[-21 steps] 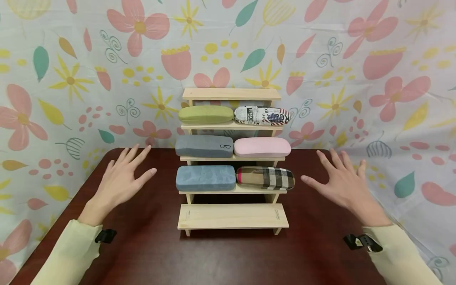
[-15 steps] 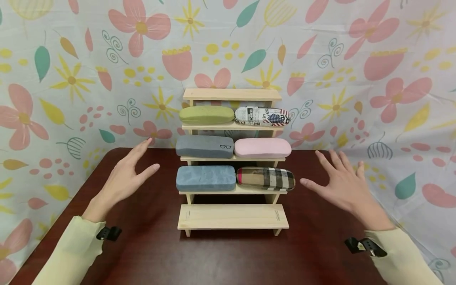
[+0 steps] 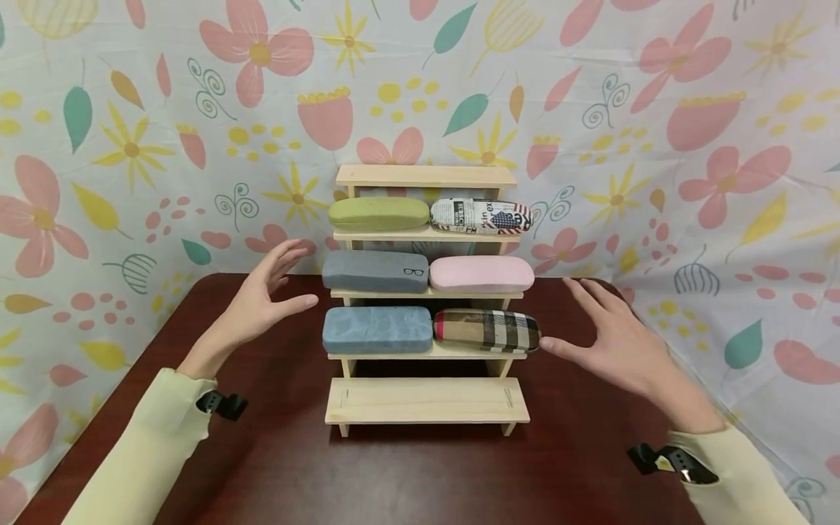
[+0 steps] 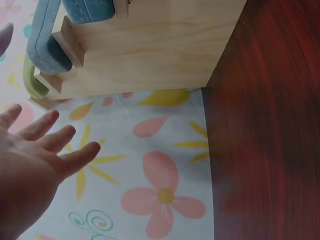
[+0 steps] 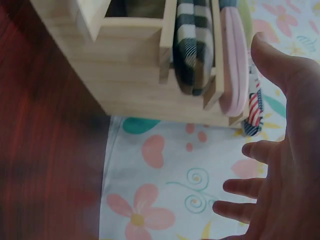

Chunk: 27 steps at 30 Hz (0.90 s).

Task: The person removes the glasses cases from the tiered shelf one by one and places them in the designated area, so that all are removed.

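Plaid case [image 3: 486, 329] beside right hand [image 3: 620, 348], blue case [image 3: 377, 329] beside left hand [image 3: 262, 306], both grips released

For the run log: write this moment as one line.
left hand: open, beside grey case | right hand: open, thumb near plaid case | rack: six cases, bottom step bare | table: dark wood
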### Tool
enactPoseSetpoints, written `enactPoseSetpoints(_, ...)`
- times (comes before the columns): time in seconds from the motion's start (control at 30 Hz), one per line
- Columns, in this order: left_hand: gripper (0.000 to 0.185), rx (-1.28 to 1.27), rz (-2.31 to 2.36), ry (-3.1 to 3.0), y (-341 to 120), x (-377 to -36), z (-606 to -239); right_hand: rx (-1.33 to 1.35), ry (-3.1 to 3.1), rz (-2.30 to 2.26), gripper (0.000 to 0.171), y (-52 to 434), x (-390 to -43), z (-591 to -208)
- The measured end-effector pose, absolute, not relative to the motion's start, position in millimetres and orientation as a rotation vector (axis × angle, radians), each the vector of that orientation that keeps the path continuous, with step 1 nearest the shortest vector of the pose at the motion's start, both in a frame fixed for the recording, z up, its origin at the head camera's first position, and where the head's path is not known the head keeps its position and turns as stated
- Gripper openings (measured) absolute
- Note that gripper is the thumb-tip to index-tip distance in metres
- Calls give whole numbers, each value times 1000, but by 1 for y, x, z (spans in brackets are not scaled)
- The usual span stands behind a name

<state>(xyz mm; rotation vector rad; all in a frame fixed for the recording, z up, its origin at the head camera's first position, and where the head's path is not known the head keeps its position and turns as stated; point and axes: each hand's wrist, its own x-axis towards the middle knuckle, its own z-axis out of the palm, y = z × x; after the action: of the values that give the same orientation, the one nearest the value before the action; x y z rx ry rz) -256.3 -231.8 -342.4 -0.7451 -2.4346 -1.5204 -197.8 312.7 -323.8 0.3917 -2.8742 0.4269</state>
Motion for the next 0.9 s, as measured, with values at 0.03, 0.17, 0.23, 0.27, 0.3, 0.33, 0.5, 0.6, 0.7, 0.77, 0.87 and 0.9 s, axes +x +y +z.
enactPoseSetpoints(0.03,88,-759,-1541,-2433,-231,-259,-342,397,-2879,448,112,311,-197,-323)
enactPoseSetpoints(0.17,92,-795,-1606,-2438,-227,-268,-341,438,-2915,530,113,304,-196,-322)
enactPoseSetpoints(0.23,92,-809,-1639,-2439,-226,-272,-342,477,-2929,565,113,301,-197,-324)
enactPoseSetpoints(0.27,93,-817,-1649,-2440,-226,-274,-342,497,-2929,583,113,300,-197,-325)
enactPoseSetpoints(0.3,93,-826,-1657,-2442,-225,-276,-342,522,-2925,609,112,299,-198,-326)
enactPoseSetpoints(0.33,93,-838,-1664,-2442,-224,-278,-342,546,-2918,643,111,298,-198,-328)
enactPoseSetpoints(0.5,97,-916,-1706,-2418,-219,-286,-340,625,-2872,787,110,296,-201,-335)
enactPoseSetpoints(0.6,98,-950,-1723,-2411,-216,-289,-338,648,-2862,811,109,294,-203,-338)
enactPoseSetpoints(0.7,100,-948,-1708,-2437,-215,-291,-336,669,-2846,836,108,292,-204,-340)
enactPoseSetpoints(0.77,101,-938,-1679,-2469,-215,-293,-335,683,-2831,855,106,291,-204,-341)
enactPoseSetpoints(0.87,102,-932,-1628,-2518,-216,-295,-334,697,-2810,894,102,291,-206,-342)
enactPoseSetpoints(0.9,102,-933,-1616,-2528,-216,-296,-334,698,-2806,910,101,291,-206,-343)
